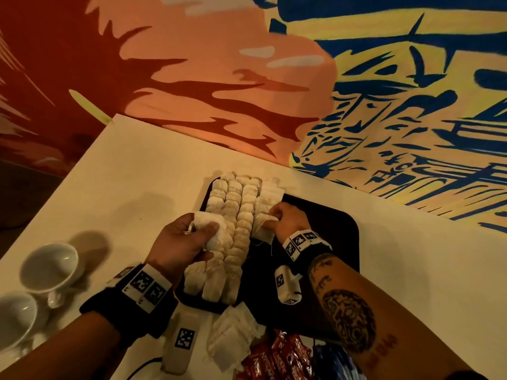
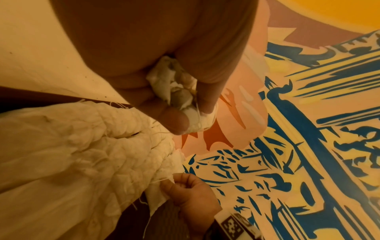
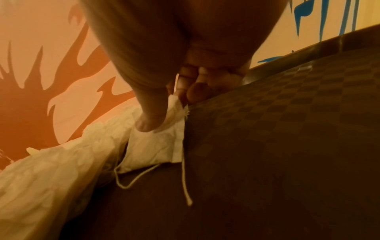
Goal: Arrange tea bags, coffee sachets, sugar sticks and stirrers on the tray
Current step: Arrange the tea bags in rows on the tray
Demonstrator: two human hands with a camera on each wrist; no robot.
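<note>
The table (image 1: pixel 137 174) spreads pale under everything, set against a painted wall (image 1: pixel 384 78) of red, peach and blue. On it lies the dark tray (image 1: pixel 337 242), its floor checkered in the right wrist view; the right half is bare and lies beside the right fingers. Rows of tea bags (image 1: pixel 236 215) fill the tray's left half, running away from both hands and back under the left wrist. The left hand (image 1: pixel 183 242) hovers over these rows, its fingers and thumb curled round a bunch of bags (image 1: pixel 214 231), squeezing them in the palm; the left wrist view shows the crumpled bunch (image 2: pixel 179 91) wedged between thumb and fingers. The right hand (image 1: pixel 288 220) sits at the right edge of the rows, thumb and fingertips pinching the top edge of one bag (image 3: pixel 156 146), whose lower part lies on the tray with its strings (image 3: pixel 185 178) trailing loose toward the wrist. Behind the wrists, off the tray, lie a loose heap of bags (image 1: pixel 233 335), red sachets (image 1: pixel 277 357) and blue packets (image 1: pixel 334 363). Left of the left wrist, well apart from the fingers, two white cups (image 1: pixel 46 270) lie tipped on their sides.
</note>
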